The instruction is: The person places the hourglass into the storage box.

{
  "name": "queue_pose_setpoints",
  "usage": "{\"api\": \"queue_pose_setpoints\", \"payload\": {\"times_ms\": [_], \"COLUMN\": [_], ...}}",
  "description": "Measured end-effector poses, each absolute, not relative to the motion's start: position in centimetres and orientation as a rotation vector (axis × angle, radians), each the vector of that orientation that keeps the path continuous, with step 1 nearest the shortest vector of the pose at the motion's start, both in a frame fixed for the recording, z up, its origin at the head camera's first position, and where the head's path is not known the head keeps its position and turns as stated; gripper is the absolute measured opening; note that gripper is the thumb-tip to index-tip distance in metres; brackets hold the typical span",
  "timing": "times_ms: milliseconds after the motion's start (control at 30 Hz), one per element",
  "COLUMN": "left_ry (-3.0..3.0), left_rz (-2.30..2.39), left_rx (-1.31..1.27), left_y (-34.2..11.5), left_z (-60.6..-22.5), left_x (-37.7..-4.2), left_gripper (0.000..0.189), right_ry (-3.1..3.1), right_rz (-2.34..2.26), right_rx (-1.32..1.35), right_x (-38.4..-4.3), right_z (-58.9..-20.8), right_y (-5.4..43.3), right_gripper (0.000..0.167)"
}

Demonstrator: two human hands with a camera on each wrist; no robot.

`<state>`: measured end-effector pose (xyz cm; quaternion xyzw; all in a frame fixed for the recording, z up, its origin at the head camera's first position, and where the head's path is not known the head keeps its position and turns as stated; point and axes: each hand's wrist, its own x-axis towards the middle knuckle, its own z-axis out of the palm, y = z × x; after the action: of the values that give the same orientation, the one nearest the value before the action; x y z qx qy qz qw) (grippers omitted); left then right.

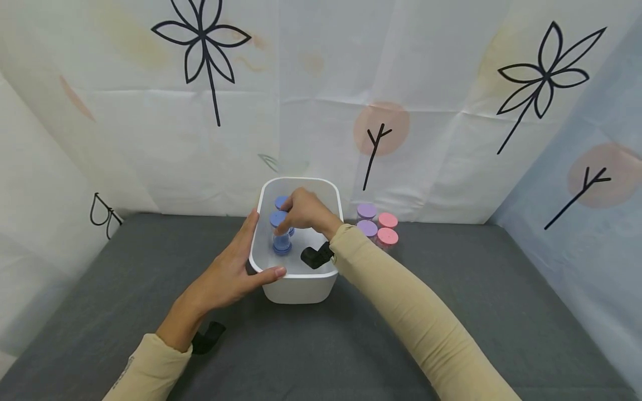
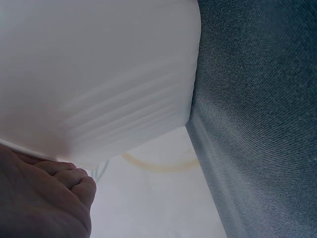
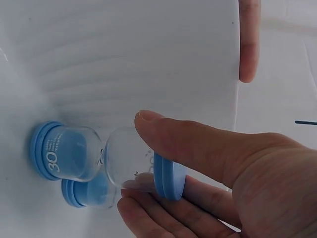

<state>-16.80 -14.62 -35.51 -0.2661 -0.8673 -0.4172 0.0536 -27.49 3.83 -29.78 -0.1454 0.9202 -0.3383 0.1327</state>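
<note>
Grey table [image 1: 451,312] stretched wide either side of the white bin [image 1: 298,291], back edge at the cloth [image 1: 321,72]. In the bin, right hand [image 1: 312,213] pinched one blue timer [image 1: 277,218], another blue timer [image 1: 281,201] just beside. Left hand [image 1: 228,275], apart, lay spread along the bin's edge. Purple timers [image 1: 366,211] and pink timers [image 1: 387,237] stood outside, right.

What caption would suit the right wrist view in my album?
Right-hand grip on a blue-capped sand timer inside a white bin, with another blue-capped timer beside it.
</note>
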Motion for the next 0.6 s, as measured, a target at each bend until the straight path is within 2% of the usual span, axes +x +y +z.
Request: {"api": "queue_pose_setpoints", "payload": {"times_ms": [600], "left_ry": [-2.634], "left_rz": [-1.275], "left_rx": [-0.805], "left_y": [-14.64], "left_z": [-35.63], "left_x": [-16.97], "left_gripper": [0.112], "right_ry": [2.721], "right_rz": [-0.901], "right_rx": [-0.388], "right_x": [-27.45], "right_z": [-29.75], "right_y": [3.72], "right_gripper": [0.056]}}
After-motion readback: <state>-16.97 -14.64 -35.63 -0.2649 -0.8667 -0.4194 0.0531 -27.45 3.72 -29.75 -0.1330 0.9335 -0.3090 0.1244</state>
